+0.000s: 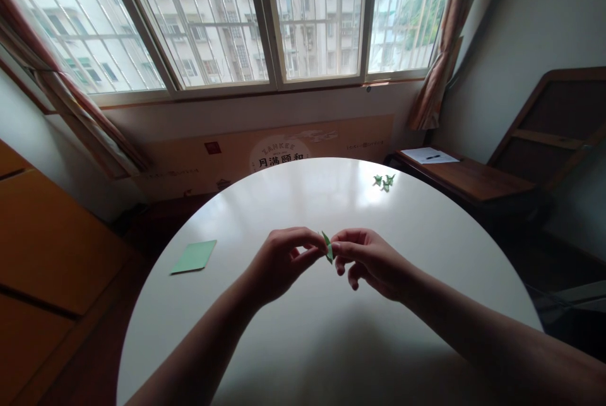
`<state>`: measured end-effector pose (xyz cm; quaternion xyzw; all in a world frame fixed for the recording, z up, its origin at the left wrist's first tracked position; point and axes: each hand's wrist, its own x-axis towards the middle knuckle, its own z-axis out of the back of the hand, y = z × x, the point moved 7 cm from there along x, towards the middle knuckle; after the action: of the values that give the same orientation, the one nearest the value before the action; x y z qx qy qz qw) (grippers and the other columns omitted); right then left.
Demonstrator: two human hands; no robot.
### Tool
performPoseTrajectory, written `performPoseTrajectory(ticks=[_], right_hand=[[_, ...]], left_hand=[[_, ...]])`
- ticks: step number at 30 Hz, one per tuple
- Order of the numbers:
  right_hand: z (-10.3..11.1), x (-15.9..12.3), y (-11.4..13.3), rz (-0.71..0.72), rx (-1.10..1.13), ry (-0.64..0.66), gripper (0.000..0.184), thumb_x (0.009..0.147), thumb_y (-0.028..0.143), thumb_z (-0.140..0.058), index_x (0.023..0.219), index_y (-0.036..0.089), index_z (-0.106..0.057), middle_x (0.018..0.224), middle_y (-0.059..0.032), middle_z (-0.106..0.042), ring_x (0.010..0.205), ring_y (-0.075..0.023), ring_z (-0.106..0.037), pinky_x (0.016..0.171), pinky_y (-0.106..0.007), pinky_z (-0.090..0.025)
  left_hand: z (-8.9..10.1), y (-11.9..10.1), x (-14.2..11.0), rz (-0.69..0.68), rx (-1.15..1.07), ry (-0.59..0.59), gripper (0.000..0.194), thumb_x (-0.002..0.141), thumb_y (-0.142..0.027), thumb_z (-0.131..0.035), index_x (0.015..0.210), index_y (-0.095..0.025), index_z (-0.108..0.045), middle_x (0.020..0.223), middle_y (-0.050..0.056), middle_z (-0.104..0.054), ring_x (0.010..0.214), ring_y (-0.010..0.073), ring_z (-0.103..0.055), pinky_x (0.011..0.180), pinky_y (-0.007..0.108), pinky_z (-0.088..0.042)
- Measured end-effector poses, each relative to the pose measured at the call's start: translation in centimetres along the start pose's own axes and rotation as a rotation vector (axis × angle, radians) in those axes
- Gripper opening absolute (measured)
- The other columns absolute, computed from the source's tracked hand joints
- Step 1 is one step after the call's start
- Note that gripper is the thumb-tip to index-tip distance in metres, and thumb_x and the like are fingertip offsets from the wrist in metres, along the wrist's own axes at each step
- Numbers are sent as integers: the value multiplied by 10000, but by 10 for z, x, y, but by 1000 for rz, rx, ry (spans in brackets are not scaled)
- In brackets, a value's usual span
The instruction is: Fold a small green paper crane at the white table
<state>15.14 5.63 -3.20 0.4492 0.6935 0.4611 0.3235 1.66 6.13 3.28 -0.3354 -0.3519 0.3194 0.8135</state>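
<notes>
Above the middle of the round white table (284,204), a small piece of folded green paper (328,249) is pinched from both sides. My left hand (284,261) has its thumb and index finger closed on the paper's left side. From the right, my right hand (369,257) grips it between thumb and index finger, the other fingers loosely curled. The paper has pointed ends at top and bottom; its exact folded shape is too small to make out. A stack of square green paper (194,257) lies flat to the left. Several small green folded paper figures (384,182) sit together at the far right.
A wooden bench (473,172) to the right of the table bears a white sheet (428,155) with a dark pen-like object on it. An orange cabinet (52,235) stands at left. Behind the table are a printed box or panel (326,134) and a barred window with tied curtains.
</notes>
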Motion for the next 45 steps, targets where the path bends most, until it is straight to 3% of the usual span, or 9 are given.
performPoseTrajectory(ticks=[11,16,22,28,35,45], right_hand=[[2,0,-2,-68,-71,12,377,726,482,-814,851,146,-697,797,-50,-663,653,-153,-639,382,-171,-441],[4,1,0,-56,-98,-19,348,703,440,-836,843,138,-737,783,-64,-683,644,-156,-638,388,-177,-439],[8,1,5,20,-79,-56,344,711,436,-843,859,136,-762,759,-66,-691,633,-150,-635,401,-174,-446],[11,0,12,133,-170,-112,322,759,443,-806,907,158,-772,827,-83,-726,667,-167,-650,414,-187,-468],[6,-8,21,284,-350,-165,264,777,392,-796,898,159,-769,790,-80,-741,679,-195,-670,414,-202,-490],[9,-1,8,23,-132,-89,285,758,428,-822,866,170,-769,871,-74,-718,731,-171,-648,394,-155,-459]], left_hand=[[-2,-2,0,-49,94,60,161,923,-268,-624,840,-189,-737,794,56,-734,640,155,-655,586,234,-521],[-3,6,-1,20,-17,-16,101,881,-275,-686,854,-178,-690,719,30,-709,569,138,-634,545,229,-525],[-5,23,-2,185,-310,-97,216,827,-316,-740,902,-158,-614,752,31,-681,612,153,-632,496,231,-537],[-12,26,-1,237,-230,7,335,926,-451,-581,839,-136,-659,781,52,-651,626,138,-594,451,195,-496],[-15,27,-3,247,-158,21,284,906,-406,-613,836,-137,-673,709,29,-622,629,145,-592,457,196,-494],[-11,26,0,249,-167,-14,211,882,-326,-637,877,-129,-712,743,44,-669,631,145,-593,444,193,-498]])
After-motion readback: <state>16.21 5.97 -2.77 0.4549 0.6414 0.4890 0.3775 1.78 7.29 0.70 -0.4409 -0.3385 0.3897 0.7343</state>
